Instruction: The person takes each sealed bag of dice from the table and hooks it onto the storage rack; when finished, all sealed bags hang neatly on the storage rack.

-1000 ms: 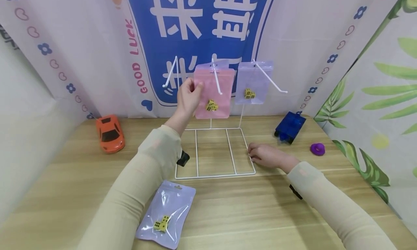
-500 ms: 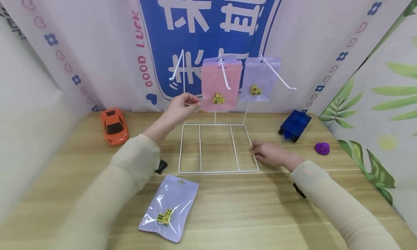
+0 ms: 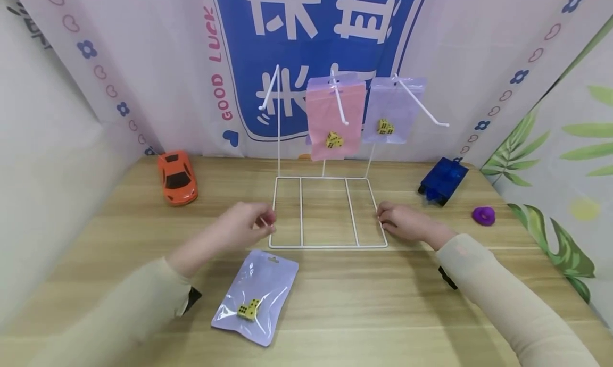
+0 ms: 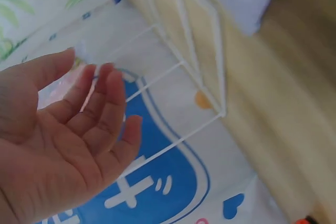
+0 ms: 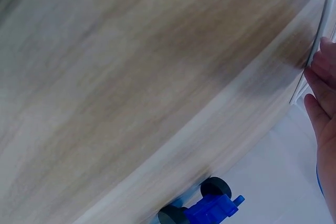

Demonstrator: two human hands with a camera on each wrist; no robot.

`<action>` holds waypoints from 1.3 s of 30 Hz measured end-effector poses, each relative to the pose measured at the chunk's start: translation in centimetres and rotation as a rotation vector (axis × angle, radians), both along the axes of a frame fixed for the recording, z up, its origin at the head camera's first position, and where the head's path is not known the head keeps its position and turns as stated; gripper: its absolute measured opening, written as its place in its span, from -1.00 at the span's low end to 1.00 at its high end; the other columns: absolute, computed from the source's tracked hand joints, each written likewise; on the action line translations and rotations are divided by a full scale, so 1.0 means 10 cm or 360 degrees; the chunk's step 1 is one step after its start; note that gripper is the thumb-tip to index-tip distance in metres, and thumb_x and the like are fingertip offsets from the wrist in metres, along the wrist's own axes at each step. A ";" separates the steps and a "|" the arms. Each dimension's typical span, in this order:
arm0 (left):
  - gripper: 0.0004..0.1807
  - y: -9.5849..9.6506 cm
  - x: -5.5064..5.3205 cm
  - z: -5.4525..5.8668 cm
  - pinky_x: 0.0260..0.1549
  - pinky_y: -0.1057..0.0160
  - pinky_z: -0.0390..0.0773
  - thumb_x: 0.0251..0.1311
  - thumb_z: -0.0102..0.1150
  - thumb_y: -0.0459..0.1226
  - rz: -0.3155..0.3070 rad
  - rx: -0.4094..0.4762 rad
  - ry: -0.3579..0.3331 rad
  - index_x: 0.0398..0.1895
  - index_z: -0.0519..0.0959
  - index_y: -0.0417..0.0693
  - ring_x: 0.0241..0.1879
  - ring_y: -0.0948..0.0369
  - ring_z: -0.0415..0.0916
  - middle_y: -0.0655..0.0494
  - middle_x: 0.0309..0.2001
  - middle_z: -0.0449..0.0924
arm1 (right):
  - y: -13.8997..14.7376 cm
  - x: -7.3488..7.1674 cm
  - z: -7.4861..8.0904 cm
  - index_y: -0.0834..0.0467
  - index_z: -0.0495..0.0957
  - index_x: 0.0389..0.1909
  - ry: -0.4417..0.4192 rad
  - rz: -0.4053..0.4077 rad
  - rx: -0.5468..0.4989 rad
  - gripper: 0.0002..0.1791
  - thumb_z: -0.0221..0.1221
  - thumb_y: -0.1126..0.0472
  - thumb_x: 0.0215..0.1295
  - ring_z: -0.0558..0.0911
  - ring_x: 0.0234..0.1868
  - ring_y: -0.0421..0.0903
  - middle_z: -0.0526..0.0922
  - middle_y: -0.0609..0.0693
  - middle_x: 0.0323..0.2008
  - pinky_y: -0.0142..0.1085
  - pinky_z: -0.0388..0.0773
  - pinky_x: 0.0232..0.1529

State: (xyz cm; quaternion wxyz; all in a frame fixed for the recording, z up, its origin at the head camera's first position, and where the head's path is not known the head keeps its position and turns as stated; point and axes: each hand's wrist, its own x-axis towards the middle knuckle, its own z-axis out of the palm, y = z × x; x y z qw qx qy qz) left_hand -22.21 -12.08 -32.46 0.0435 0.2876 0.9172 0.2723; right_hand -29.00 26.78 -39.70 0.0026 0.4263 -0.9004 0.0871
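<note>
My left hand hovers by the left side of the white wire display rack. In the left wrist view its fingers are loosely bent and hold nothing. The fingers of my right hand grip the right bar of the rack's base. A pink zip pouch with yellow dice hangs on the middle hook, a purple one partly hidden behind it. Another purple pouch with dice hangs on the right hook. The left hook carries nothing. On the table, below my left hand, lies a purple pouch with yellow dice.
An orange toy car stands at the back left of the wooden table. A blue toy vehicle and a small purple hat-shaped thing are at the right. A printed cloth hangs behind the rack.
My left hand has let go of the pink pouch on the middle hook and come down and left, to just above the pouch on the table. The right hand stays at the rack's base.
</note>
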 end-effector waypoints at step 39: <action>-0.81 -0.01 0.05 -0.30 -0.55 0.33 0.35 0.00 0.26 -0.32 -0.0411 -0.0476 0.0022 -0.60 0.43 0.03 -0.55 0.32 0.29 0.30 -0.60 0.34 | -0.01 0.02 0.03 0.30 0.61 -0.39 0.0041 0.0026 0.0020 -0.94 0.18 0.42 0.12 0.55 -0.21 -0.03 0.48 0.08 -0.20 -0.23 0.54 -0.21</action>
